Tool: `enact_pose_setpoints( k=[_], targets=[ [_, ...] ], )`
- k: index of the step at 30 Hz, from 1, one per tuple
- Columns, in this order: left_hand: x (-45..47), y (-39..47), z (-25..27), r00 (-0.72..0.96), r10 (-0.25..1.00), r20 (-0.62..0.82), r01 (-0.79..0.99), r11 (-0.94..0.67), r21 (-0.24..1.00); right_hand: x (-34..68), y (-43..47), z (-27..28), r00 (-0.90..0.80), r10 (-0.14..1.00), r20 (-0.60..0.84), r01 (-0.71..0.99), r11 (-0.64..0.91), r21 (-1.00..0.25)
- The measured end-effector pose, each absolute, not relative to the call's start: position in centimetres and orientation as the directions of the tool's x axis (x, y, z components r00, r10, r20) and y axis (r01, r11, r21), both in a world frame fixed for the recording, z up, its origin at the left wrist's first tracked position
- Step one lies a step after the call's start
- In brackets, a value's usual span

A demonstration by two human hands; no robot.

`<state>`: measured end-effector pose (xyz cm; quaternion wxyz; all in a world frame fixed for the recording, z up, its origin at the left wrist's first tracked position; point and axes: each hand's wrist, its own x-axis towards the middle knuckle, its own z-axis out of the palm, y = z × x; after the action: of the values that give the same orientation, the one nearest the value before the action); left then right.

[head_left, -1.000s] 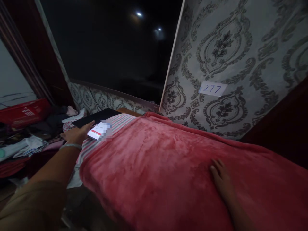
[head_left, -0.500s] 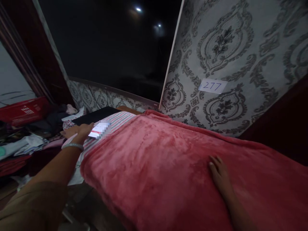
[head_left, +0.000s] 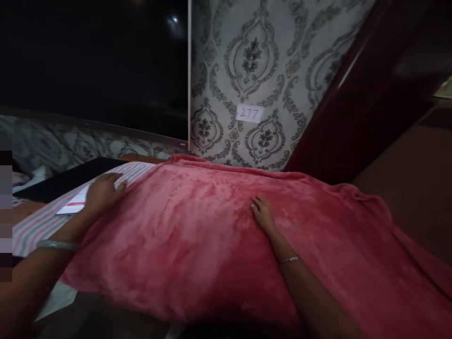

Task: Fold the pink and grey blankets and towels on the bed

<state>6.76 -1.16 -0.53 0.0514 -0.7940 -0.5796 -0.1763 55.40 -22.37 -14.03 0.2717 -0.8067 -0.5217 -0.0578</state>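
Note:
A pink plush blanket (head_left: 197, 226) lies spread over a raised surface and covers most of the lower view. My right hand (head_left: 263, 214) rests on top of it near the middle, fingers laid on the pile and holding nothing. At the blanket's left edge is my left hand (head_left: 104, 190), slightly blurred, with its fingers stretched toward the fabric. It partly covers a phone (head_left: 72, 203) with a lit screen. The phone lies on a striped cloth (head_left: 30, 230) beside the blanket.
Behind the striped cloth lies a flat black item (head_left: 70, 180). A large dark television (head_left: 95, 66) hangs on the patterned wall, with a paper card (head_left: 249, 113) reading 277 to its right. A dark red door frame (head_left: 339, 99) borders the wall.
The view has turned right. My left hand has moved from the phone's left side across to its right, by the blanket's edge. My right hand still lies on the blanket.

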Motion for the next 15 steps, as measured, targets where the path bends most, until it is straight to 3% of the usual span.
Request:
enact_pose_setpoints(
  k=[3,5,9,15],
  targets=[
    [12.9,-2.7,-1.9,0.480,0.833,0.276,0.849,-0.520,0.094,54.7,-22.5,-12.2,0.421,0.865,0.274,0.893,-0.343,-0.290],
    [16.1,-3.7,-3.2,0.544,0.819,0.185,0.817,-0.567,0.107,54.7,-23.4,-11.1,0.398,0.889,0.226,0.908,-0.345,-0.238],
    [18.5,-5.1,-5.5,0.534,0.845,0.014,0.836,-0.530,0.141,56.5,-27.8,-10.1,0.457,0.869,0.189,0.889,-0.436,-0.141],
    [17.8,-5.2,-5.8,0.450,0.892,0.040,0.886,-0.452,0.108,61.7,-36.2,-11.1,0.591,0.797,0.126,0.806,-0.588,-0.060]
  ],
)
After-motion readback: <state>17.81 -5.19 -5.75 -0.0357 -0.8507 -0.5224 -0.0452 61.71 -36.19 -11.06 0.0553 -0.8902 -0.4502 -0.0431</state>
